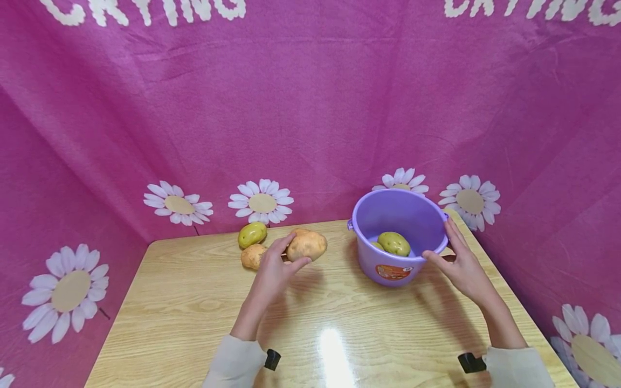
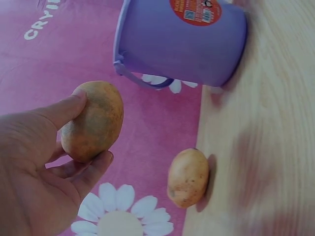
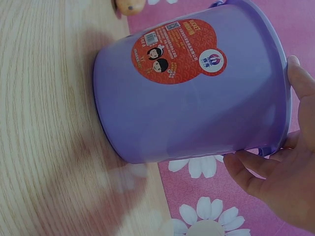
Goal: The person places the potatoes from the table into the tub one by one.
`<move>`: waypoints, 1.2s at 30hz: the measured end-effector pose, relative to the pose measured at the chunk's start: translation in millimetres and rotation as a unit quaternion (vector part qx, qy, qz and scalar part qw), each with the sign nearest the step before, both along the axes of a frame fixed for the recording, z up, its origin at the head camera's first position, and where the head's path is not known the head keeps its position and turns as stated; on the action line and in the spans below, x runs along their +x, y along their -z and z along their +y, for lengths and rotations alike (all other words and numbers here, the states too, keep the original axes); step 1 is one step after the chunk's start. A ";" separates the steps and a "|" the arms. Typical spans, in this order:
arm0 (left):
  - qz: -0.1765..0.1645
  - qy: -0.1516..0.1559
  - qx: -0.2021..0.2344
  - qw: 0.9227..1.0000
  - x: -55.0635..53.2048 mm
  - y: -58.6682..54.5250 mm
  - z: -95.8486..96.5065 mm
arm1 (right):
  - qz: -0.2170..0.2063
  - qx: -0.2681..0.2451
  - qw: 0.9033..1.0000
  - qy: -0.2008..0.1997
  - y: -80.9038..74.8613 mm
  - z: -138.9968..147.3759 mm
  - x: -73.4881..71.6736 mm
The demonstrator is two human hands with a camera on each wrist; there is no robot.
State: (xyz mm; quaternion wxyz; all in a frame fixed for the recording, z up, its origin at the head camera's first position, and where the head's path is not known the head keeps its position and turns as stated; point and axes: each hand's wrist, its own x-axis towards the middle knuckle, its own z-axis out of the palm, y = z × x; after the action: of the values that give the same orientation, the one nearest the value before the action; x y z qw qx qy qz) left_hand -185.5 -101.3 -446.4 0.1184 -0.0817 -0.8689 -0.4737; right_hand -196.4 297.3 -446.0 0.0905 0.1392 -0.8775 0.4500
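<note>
My left hand (image 1: 273,268) grips a tan potato (image 2: 93,121) between thumb and fingers, raised above the table. Behind it, a second potato (image 2: 188,178) rests on the tabletop. Close by the left hand lie another tan potato (image 1: 253,257) and a yellow-green, potato-shaped one (image 1: 252,235). My right hand (image 1: 463,264) holds the rim of a purple bucket (image 2: 182,44) on its right side, thumb at the edge and fingers against the outer wall. Inside the bucket sits a greenish potato (image 1: 394,243), with part of another beside it.
The bucket stands upright on a light wood table (image 1: 194,307), near its back right. A pink cloth (image 1: 310,118) with daisies hangs around the back and sides. A red label (image 3: 174,51) is on the bucket's front, and its handle (image 2: 142,81) hangs at the side.
</note>
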 end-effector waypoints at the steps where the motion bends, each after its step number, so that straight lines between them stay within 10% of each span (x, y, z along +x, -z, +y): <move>1: 0.002 0.000 0.001 1.000 -0.2 -1.4 -0.4 | -0.001 -0.003 1.000 0.000 -3.9 -2.2 2.5; 20: 0.028 0.010 -0.010 1.000 -2.0 -48.2 -7.4 | 0.002 -0.003 1.000 -0.001 -14.3 -5.7 9.2; 36: 0.032 0.022 -0.023 0.999 -3.9 -55.2 -3.5 | -0.001 -0.005 1.000 -0.002 -7.0 -3.0 4.0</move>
State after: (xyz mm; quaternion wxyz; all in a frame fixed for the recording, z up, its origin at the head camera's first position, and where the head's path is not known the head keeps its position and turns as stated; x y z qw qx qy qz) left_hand -189.3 -104.8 -391.3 0.1342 -0.1187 -0.8730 -0.4536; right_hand -192.4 294.3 -438.9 0.0892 0.1400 -0.8752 0.4544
